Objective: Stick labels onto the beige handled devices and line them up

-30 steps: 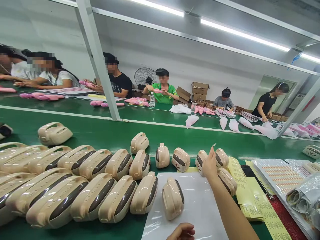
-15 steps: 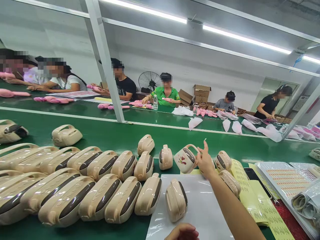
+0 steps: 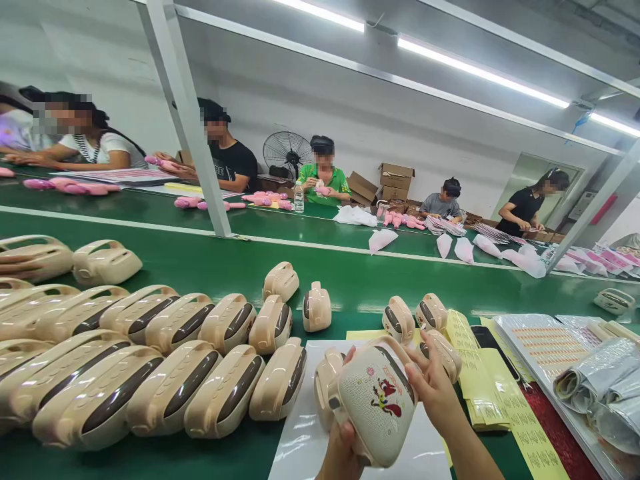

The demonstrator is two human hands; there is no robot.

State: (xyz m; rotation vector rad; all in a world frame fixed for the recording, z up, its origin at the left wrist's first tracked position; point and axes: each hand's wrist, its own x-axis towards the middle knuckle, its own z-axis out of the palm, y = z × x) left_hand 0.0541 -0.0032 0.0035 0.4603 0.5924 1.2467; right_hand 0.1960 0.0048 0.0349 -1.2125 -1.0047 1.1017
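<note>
A beige portable speaker (image 3: 377,403) with a carry handle and a white mesh front, printed with a red cartoon figure, is tilted between my hands. My left hand (image 3: 345,447) grips it at the lower left. My right hand (image 3: 435,387) holds its upper right side near the handle, and a small pale bit shows at a raised fingertip. Behind it, partly hidden, a second beige speaker (image 3: 325,380) stands on the white sheet (image 3: 295,433). Close beyond my right hand are more speakers, one of them a dark-windowed unit (image 3: 399,319).
Rows of matching speakers (image 3: 225,393) fill the left of the green table (image 3: 200,260). On the right lie yellow label sheets (image 3: 480,380), a phone (image 3: 493,347) and plastic-wrapped sticker sheets (image 3: 540,353). Across a rail, several co-workers handle pink items (image 3: 400,220).
My right hand has brought the printed speaker from the back of the white sheet toward me. My left hand has risen and taken hold of it. The view has shifted slightly right.
</note>
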